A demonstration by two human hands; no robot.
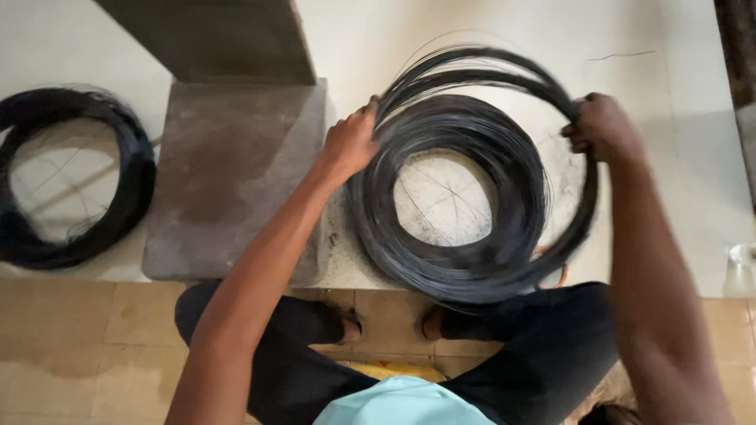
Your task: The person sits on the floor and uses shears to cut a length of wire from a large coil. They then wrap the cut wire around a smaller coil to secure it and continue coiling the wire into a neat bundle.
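Both hands are clenched on the same big coil of thin black wire (465,260), one at each side of it. From where I stand, the left hand (349,144) has its grip closed over the upper left edge of the coil, knuckles up, fingers curled into the strands, with the bare forearm running down and toward the person's body. The right hand (602,127) has its grip closed around a raised bundle of loops at the upper right, and those loops arch up and away from the main mass of the coil, a little blurred, while the thicker, denser part lies flat beneath them. The coil rests on a pale, whitish table (677,189), near its front edge, with the lower rim of the wire hanging just over that edge above the person's knees. Through the open middle of the coil the scuffed table surface shows. Just left of the left hand lies a flat grey stone slab (228,173), and behind it a darker block (220,35) rises out of view. Well apart, at the far left of the table, sits a second black wire coil (130,197), untouched. The person squats at the table edge in dark trousers (551,346) and a light blue shirt (402,405), over a floor of tan tiles (71,346).
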